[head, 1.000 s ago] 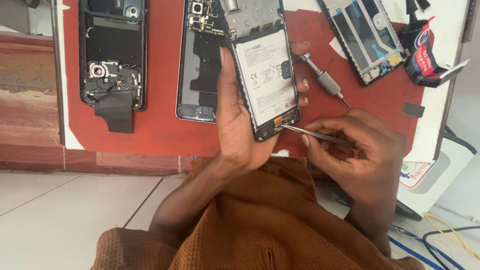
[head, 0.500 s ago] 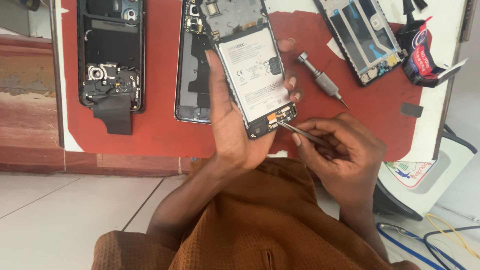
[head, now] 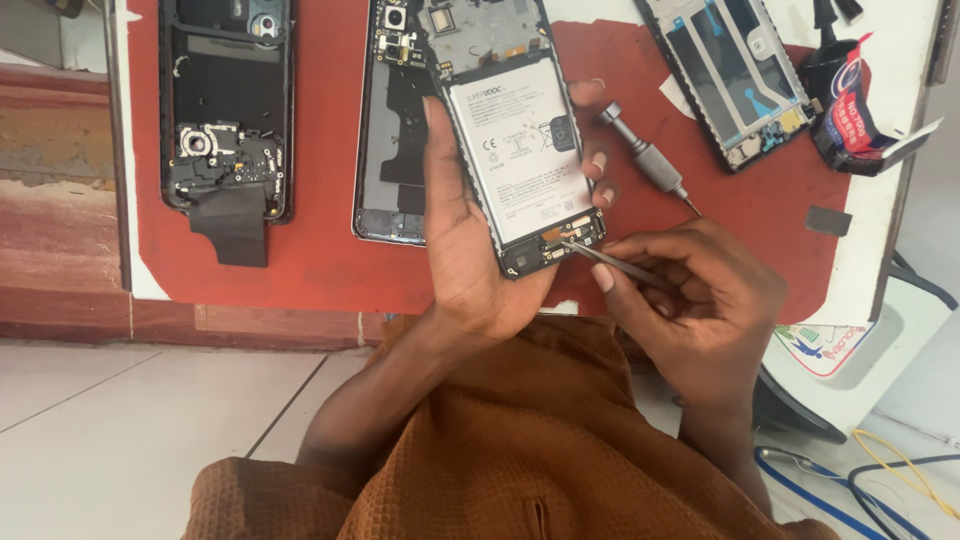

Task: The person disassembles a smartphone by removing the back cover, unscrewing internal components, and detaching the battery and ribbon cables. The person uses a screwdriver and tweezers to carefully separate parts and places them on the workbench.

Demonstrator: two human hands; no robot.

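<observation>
We see the red mat [head: 330, 260] carrying 3 other opened phones. Over its near edge our left hand [head: 470, 250] clasps the opened phone [head: 515, 140], raised slightly since 1 second ago. Our right hand [head: 700, 300] pinches tweezers [head: 610, 260], their tip now on the phone's bottom board.

A white rectangular label with black printing [head: 520, 150] is covering the battery of the opened phone that is sitting in the left hand [head: 470, 250]. At the mat's far right corner, a small crumpled red, black and white packet [head: 855, 115] is lying. Below the table edge, a white card with red and green printing [head: 825, 345] is showing.
</observation>
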